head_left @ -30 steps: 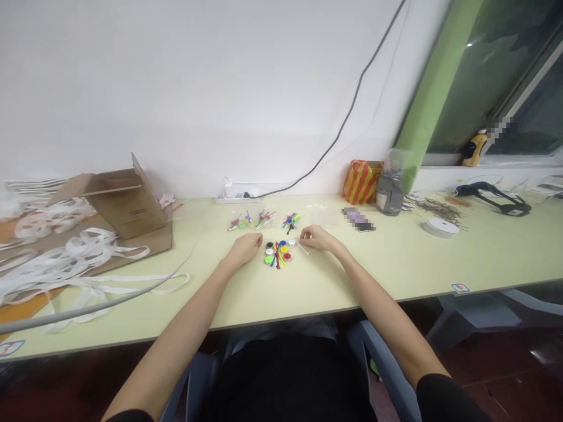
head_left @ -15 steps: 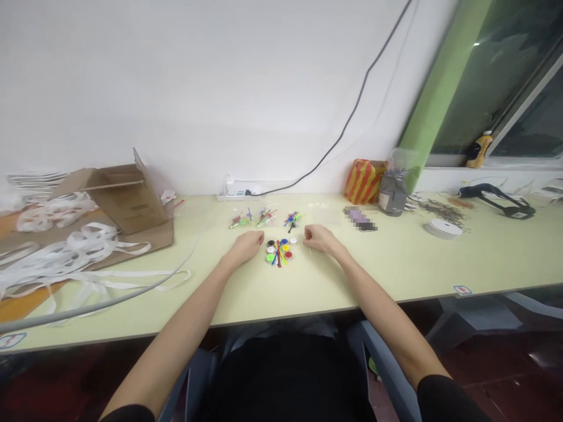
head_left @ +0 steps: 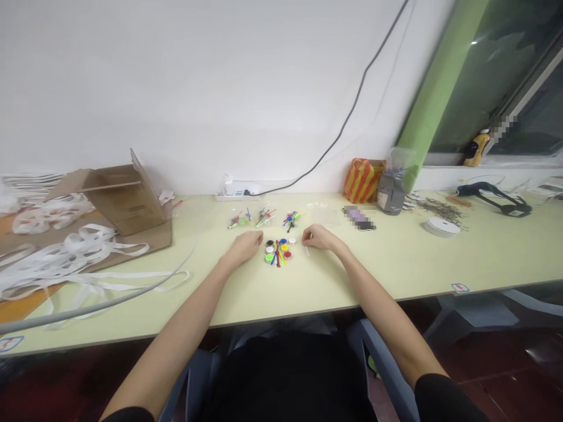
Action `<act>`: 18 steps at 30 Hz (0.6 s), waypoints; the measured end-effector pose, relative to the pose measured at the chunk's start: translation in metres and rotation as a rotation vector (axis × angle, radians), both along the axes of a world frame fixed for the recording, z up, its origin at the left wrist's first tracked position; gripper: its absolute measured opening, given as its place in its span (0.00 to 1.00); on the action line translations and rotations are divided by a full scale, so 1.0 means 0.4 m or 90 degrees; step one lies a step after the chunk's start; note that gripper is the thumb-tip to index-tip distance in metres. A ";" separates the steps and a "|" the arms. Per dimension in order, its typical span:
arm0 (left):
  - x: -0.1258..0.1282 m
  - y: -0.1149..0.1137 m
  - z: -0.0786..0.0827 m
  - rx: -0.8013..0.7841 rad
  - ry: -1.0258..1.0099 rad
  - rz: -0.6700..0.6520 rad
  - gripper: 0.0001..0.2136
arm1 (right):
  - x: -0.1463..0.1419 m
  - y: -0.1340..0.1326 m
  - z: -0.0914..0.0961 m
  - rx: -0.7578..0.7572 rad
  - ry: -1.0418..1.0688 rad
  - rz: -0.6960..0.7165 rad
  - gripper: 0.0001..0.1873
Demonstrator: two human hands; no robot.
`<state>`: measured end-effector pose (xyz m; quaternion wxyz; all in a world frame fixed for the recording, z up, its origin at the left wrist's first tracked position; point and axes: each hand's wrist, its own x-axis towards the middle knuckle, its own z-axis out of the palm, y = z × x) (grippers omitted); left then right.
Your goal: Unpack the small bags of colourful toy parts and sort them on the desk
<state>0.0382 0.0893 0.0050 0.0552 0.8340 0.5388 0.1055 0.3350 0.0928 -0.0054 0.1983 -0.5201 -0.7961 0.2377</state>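
A small heap of coloured discs and thin coloured sticks (head_left: 278,251) lies on the pale green table (head_left: 396,264) straight ahead. My left hand (head_left: 246,243) rests curled just left of the heap, fingers closed, nothing visible in them. My right hand (head_left: 317,237) sits just right of the heap, fingers pinched on a thin white stick (head_left: 307,251) that points down toward the table. Behind the heap lie three little assembled coloured pieces (head_left: 264,218).
A power strip (head_left: 235,191) and black cable run along the wall. An open cardboard box (head_left: 118,199) and white strips (head_left: 65,258) fill the left side. A striped bag (head_left: 363,180), grey jar (head_left: 390,192), phone (head_left: 358,218) and white tape roll (head_left: 441,226) lie right.
My right hand lifted the white stick off the table and drew it in, turning it from slanting to nearly upright. My left hand stayed put.
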 end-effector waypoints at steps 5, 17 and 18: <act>0.001 -0.001 0.000 0.002 -0.003 -0.002 0.10 | -0.008 -0.004 0.002 -0.016 0.066 0.043 0.06; 0.003 -0.004 0.006 -0.006 0.005 0.001 0.10 | -0.001 -0.002 0.009 -0.071 0.085 0.071 0.06; 0.003 -0.004 0.006 -0.006 0.005 0.002 0.10 | -0.003 -0.003 0.009 -0.069 0.083 0.075 0.06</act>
